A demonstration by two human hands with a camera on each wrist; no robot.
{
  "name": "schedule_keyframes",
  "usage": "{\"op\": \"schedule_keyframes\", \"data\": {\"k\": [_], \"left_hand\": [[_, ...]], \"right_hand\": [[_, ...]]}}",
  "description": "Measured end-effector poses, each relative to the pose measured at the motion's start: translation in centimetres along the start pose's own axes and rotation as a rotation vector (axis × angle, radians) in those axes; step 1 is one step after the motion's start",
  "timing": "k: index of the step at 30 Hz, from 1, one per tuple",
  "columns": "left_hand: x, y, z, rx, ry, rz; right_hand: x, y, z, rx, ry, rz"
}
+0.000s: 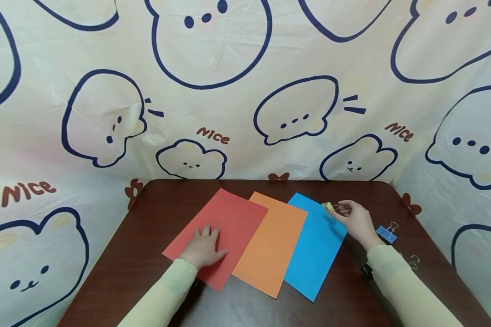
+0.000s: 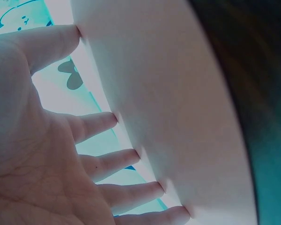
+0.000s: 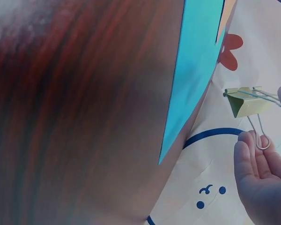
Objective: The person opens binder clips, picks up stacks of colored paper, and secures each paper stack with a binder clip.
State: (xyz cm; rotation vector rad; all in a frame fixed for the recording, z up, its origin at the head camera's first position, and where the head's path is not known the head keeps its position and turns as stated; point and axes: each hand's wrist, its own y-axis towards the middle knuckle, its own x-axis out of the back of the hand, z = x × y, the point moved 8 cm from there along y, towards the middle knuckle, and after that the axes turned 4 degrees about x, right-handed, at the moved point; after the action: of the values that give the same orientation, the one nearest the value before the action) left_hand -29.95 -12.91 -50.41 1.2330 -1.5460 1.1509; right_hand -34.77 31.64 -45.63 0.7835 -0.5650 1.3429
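Note:
Red paper [image 1: 233, 218], orange paper [image 1: 272, 240] and blue paper [image 1: 315, 254] lie fanned out and overlapping, with red on top at the left. My left hand [image 1: 203, 249] rests on the red sheet, fingers spread. In the left wrist view its fingertips [image 2: 131, 154] press on the paper's surface. Over the blue sheet's upper right edge, my right hand [image 1: 357, 222] holds a yellow binder clip [image 1: 328, 206] by its wire handles. The right wrist view shows the clip's body [image 3: 248, 107] in front of the fingers, with thumb and fingers at opposite handles.
A blue binder clip [image 1: 387, 233] sits on the dark wood table [image 1: 139, 231], right of my right hand. Another clip's wire handles [image 1: 414, 262] show beside the right sleeve. A bear-patterned cloth [image 1: 237, 113] hangs behind the table and along its sides.

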Motion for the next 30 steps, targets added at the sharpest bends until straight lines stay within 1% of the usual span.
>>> {"op": "schedule_keyframes", "data": {"k": [6, 14, 22, 30], "left_hand": [[0.0, 0.0, -0.1, 0.0, 0.003, 0.002], [0.0, 0.0, 0.1, 0.007, -0.007, 0.004], [0.1, -0.1, 0.0, 0.007, -0.008, 0.004], [0.2, -0.2, 0.0, 0.009, -0.005, 0.005]], "right_hand": [[-0.6, -0.6, 0.2, 0.001, 0.033, 0.011], [-1.9, -1.1, 1.2, 0.043, 0.08, 0.039], [-3.3, -1.3, 1.9, 0.049, 0.102, 0.083], [-4.0, -1.6, 2.4, 0.061, 0.103, 0.107]]}}
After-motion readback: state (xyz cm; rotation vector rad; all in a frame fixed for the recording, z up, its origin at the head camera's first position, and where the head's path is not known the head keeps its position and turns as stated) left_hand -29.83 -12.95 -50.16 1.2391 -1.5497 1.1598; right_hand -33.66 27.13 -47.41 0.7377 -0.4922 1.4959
